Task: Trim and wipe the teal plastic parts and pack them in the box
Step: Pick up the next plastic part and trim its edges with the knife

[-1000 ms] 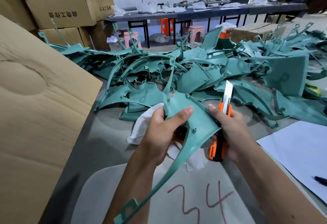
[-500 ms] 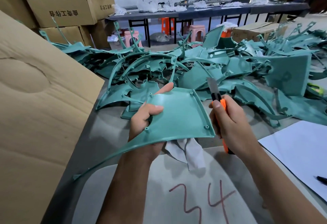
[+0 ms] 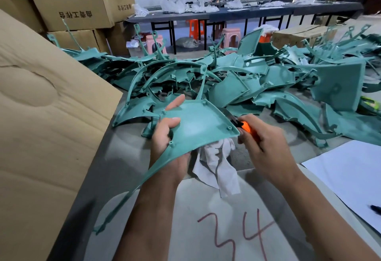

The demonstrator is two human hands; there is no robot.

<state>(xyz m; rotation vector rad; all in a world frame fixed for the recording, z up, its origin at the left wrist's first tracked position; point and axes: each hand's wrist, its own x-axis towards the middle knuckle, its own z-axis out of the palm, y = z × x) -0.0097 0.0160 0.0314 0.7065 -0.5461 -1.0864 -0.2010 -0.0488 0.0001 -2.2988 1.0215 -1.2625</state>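
Observation:
My left hand (image 3: pixel 167 137) grips a teal plastic part (image 3: pixel 202 124), a curved panel with a long thin tail running down to the lower left. Its inner side with small screw posts faces me. My right hand (image 3: pixel 266 147) holds an orange utility knife (image 3: pixel 245 126), and the blade lies against the panel's right edge. A white cloth (image 3: pixel 218 164) hangs crumpled below the panel, between my hands. A big heap of teal parts (image 3: pixel 237 79) covers the table behind. The open cardboard box flap (image 3: pixel 45 120) rises at the left.
A grey board (image 3: pixel 216 229) marked "34" in red lies under my forearms. White paper (image 3: pixel 350 174) with a pen (image 3: pixel 375 208) lies at the right. Stacked cartons (image 3: pixel 76 7) stand at the back left; long tables, stools and a person stand further back.
I turned the teal part over from edge-on to its inner face. My right hand brought the knife down from upright and set the blade at the panel's right edge.

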